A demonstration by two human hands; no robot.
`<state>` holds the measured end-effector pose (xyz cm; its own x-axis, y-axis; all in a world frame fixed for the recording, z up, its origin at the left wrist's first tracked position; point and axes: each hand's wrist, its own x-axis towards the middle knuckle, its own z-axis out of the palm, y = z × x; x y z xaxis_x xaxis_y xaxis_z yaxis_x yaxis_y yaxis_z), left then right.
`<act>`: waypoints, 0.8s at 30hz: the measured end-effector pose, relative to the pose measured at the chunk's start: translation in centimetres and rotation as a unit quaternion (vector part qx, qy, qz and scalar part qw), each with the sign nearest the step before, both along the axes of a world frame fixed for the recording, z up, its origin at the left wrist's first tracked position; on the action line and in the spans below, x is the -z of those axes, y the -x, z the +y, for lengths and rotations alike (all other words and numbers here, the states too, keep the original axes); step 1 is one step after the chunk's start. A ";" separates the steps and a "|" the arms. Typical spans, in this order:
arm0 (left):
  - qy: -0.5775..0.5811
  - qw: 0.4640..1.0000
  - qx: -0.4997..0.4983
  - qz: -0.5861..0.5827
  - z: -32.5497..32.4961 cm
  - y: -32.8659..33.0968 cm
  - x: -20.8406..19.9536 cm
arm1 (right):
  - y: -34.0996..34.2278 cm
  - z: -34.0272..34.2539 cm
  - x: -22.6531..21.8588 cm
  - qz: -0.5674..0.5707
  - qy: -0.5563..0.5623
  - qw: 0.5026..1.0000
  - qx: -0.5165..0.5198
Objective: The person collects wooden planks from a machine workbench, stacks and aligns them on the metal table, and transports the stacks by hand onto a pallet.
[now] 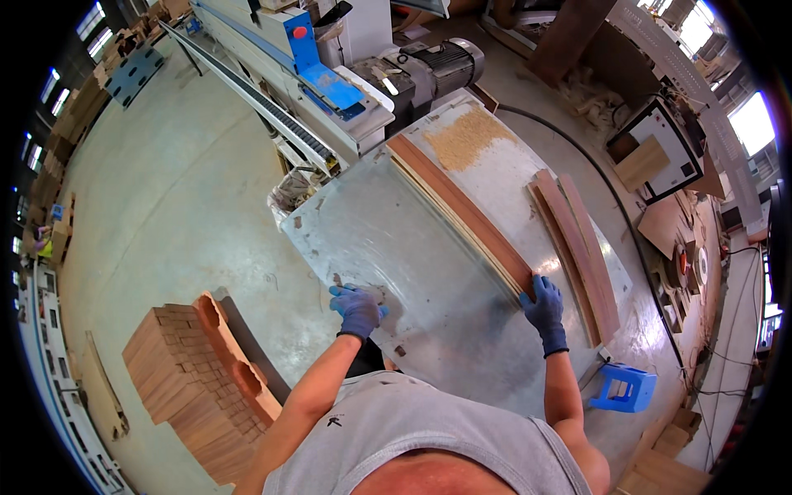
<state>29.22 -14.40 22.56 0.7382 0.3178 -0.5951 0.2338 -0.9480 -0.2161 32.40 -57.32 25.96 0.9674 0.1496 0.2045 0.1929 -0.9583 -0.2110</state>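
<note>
My left hand (359, 310), in a blue-grey glove, is over the left front part of a grey metal tabletop (396, 239), its fingers spread and nothing in them. A long stack of thin wooden strips (466, 216), reddish brown on top and paler along its left side, lies lengthwise across the table. Against the near end of that stack rests my right hand (544, 313), gloved the same way, with fingers stretched out and touching the wood. To the right of it lie a few more brown wooden strips (573, 247), slightly curved, near the table's right edge.
Sawdust (469, 138) covers the table's far end. Beyond stand a blue and white machine (330, 87) and a motor (445, 66). Stacked wooden blocks (194, 371) are at the lower left. A blue plastic stool (624, 388) stands right, near a black cable (615, 186) on the floor.
</note>
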 end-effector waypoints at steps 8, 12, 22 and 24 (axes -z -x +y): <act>0.009 0.999 0.017 -0.038 0.2 0.0 0.4 | -4.1 4.9 -2.3 -0.066 -0.004 0.997 -0.047; -0.007 0.997 0.040 -0.063 0.1 0.4 0.8 | -7.1 5.5 -1.7 -0.046 -0.048 0.998 0.017; -0.008 1.000 0.022 -0.019 0.3 -0.4 2.4 | -8.9 -8.1 1.6 -0.054 -0.003 0.974 0.222; -0.017 1.000 0.023 -0.010 0.3 -0.6 2.3 | -7.4 -10.0 1.4 0.007 0.021 0.958 0.284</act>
<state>29.84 -14.08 20.22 0.7644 0.3034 -0.5689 0.1950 -0.9498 -0.2446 39.82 -67.28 24.57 0.8973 -0.3948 0.1973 -0.3657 -0.9154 -0.1684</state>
